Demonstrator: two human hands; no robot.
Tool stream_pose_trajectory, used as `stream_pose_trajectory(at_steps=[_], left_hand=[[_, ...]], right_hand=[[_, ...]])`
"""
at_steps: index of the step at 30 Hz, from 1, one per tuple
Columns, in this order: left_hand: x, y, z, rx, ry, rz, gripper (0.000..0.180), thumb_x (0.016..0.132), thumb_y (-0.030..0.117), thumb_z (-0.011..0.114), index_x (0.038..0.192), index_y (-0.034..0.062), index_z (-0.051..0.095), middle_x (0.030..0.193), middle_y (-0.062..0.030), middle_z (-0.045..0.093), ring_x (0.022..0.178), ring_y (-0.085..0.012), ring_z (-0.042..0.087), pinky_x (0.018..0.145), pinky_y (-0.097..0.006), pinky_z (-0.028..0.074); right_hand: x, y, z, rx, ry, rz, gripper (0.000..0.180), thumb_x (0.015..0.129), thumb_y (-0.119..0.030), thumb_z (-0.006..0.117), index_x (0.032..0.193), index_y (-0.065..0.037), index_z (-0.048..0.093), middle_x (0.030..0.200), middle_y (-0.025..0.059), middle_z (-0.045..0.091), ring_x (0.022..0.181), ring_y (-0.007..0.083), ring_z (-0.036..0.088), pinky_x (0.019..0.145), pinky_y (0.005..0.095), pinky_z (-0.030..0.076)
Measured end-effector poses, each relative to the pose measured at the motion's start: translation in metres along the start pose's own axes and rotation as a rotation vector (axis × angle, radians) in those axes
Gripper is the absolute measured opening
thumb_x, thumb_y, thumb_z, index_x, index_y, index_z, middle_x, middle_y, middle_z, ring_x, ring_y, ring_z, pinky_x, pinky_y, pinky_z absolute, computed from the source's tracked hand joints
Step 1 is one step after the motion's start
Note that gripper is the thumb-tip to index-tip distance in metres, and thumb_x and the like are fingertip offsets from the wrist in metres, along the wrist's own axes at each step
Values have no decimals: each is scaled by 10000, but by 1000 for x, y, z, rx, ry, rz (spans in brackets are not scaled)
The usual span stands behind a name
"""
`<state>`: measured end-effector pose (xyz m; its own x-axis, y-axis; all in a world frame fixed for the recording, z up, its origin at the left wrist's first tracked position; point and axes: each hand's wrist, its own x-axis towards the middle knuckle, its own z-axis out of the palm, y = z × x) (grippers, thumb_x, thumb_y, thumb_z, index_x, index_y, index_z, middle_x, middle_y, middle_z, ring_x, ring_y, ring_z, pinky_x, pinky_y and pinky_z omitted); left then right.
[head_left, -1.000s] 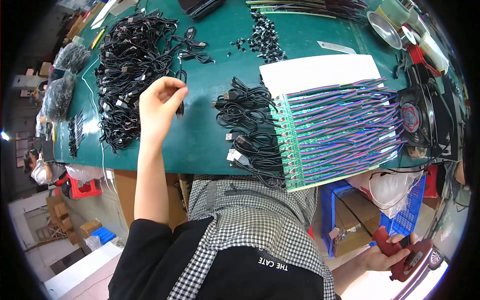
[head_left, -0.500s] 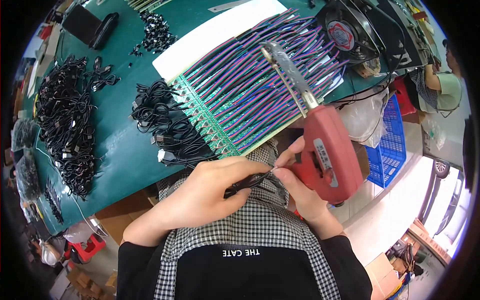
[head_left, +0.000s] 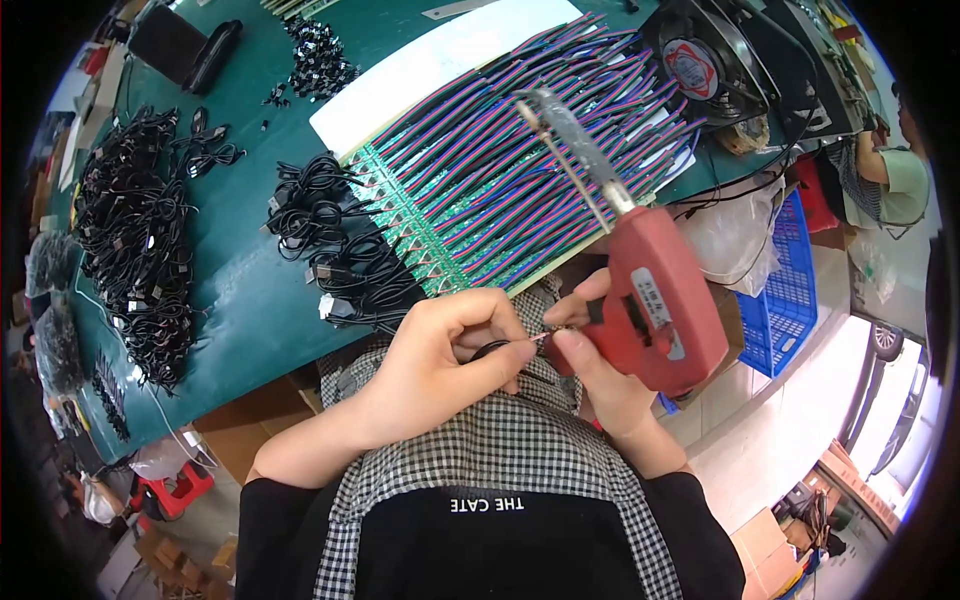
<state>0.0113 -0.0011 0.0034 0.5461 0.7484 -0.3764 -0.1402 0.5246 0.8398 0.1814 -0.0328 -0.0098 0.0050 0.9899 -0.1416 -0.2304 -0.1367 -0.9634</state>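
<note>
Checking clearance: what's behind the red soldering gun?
Behind the soldering gun, striped wires show around its front; a blue crate and clear plastic bag show past its body. What it directly covers is hidden.

- Soldering gun [head_left: 690, 335] in my R hand [head_left: 605, 385]: dull red body
- Cable [head_left: 490, 348] in my L hand [head_left: 440, 355]: blk
- My apron [head_left: 500, 450]: blk/wht check (busy next to my plain blk shirt [head_left: 470, 550])
- Tabletop [head_left: 235, 285]: dk green
- PCBs [head_left: 415, 240]: brighter green
- Wires [head_left: 530, 160]: blk, blue, pinkish-red stripes
- Crate [head_left: 785, 290]: blue

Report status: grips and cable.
Left grip pinching black cable; right grip holding red soldering gun, near cable's thin end. Gun barrel overlapping striped wires.
</note>
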Motion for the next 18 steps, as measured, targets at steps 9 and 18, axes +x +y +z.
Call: stream_pose_trajectory(at_steps=[9,18], left_hand=[[1,0,3,109,55,22,64,838,11,586,829,-32,540,737,-17,565,625,-44,525,561,-186,433],[-1,-6,-2,445,31,188,38,831,-11,580,843,-43,563,747,-29,583,655,-64,567,588,-188,466]], right_hand=[[2,4,-4,-98,-112,-12,355,791,23,629,1092,-5,442,954,57,478,793,127,551,702,254,486],[0,9,-7,-328,-133,-86,634,796,24,617,1323,-2,265,918,94,534,790,138,627,716,262,509]])
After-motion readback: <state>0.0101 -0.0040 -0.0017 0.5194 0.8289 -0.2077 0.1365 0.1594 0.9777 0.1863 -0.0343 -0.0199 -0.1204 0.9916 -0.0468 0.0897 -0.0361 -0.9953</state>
